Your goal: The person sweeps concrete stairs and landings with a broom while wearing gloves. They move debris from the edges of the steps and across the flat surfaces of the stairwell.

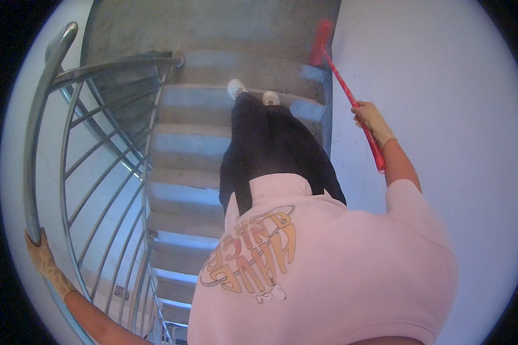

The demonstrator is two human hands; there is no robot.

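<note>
My right hand (371, 120), in a tan glove, is closed around the red handle (344, 84) of a long-handled brush or broom. Its blurred red head (321, 43) is over the top of the stairs, close to the right wall; whether it touches the concrete I cannot tell. Far to the left, my gloved left hand (43, 258) grips the metal handrail (32, 164) of the staircase. Both arms are spread wide. My feet, in white clogs (271, 98), are on the upper concrete steps (190, 97).
Slanted metal balusters (103, 181) line the left side of the flight. A pale wall (436, 108) runs along the right. Beyond the top steps lies a grey concrete landing (207, 21). Lower steps (177, 258) descend toward the bottom of the view.
</note>
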